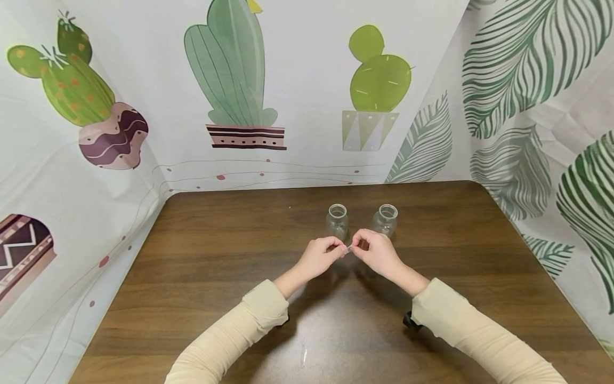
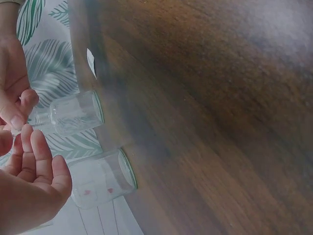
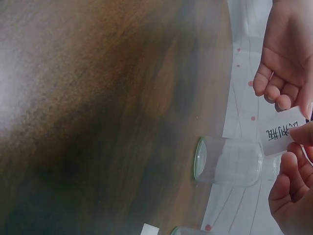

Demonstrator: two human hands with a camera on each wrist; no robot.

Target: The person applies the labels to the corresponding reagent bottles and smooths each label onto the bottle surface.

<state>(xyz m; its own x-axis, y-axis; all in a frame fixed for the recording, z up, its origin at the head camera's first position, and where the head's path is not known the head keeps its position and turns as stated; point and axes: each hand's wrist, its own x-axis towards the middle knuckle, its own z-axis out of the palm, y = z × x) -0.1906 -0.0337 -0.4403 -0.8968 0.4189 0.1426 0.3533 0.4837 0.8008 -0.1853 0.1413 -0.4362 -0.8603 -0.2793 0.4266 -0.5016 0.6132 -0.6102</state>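
Note:
A small white label (image 3: 279, 139) with black printed characters is stretched between my two hands, low over the table. My left hand (image 1: 320, 257) pinches one end of it between thumb and fingertip, and my right hand (image 1: 379, 252) pinches the other. In the right wrist view the right thumb lies across the printed face. Just beyond the left hand stands a clear glass jar (image 1: 338, 225), upright and without a lid. A second glass jar (image 1: 386, 218), alike and uncapped, stands beyond the right hand, its lower part partly hidden by that hand.
The brown wooden table (image 1: 216, 256) ends at the back against a white cloth (image 1: 307, 96) printed with cacti and leaves. A small white paper piece (image 2: 91, 63) lies on the table near the jars. Black straps (image 1: 411, 321) show under the sleeves.

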